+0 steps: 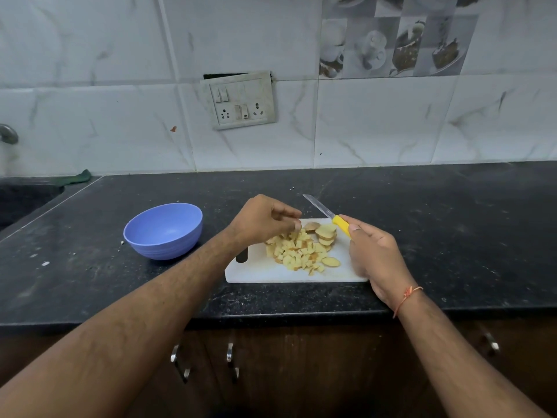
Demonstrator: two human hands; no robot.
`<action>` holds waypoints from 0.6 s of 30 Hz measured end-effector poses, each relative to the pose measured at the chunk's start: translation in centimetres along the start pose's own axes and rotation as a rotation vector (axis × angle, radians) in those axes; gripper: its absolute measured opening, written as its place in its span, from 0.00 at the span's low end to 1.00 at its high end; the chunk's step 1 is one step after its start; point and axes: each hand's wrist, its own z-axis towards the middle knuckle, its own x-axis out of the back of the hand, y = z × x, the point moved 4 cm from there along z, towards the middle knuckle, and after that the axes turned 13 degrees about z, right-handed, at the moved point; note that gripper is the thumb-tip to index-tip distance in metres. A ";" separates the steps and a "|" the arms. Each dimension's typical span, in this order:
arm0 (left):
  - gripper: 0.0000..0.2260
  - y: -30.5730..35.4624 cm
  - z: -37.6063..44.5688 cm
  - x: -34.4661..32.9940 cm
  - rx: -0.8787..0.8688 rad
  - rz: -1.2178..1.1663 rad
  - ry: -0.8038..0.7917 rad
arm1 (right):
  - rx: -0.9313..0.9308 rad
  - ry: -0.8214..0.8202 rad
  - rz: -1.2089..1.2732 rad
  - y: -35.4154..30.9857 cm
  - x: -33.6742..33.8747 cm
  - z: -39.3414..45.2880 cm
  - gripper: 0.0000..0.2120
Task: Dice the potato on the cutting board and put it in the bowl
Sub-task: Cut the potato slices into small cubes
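A white cutting board point(262, 271) lies on the black counter. On it sits a heap of diced potato point(297, 251), with several uncut potato slices point(325, 232) stacked at its far right. My left hand point(265, 220) hovers over the back of the heap, its fingertips pinched together at the dice; what they hold is too small to tell. My right hand point(373, 254) grips a yellow-handled knife point(330, 214), the blade raised and pointing away to the left. A blue bowl point(164, 230) stands left of the board and looks empty.
The black counter point(452, 236) runs to a tiled wall with a switch panel point(239, 101). A sink point(27, 197) and a tap point(7, 134) are at the far left. The counter's front edge lies just below the board, with cupboard handles point(232, 360) beneath.
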 end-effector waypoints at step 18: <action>0.19 2.5 8.4 -3.1 -0.170 0.570 -0.449 | -0.024 0.045 0.090 0.3 0.9 0.9 0.14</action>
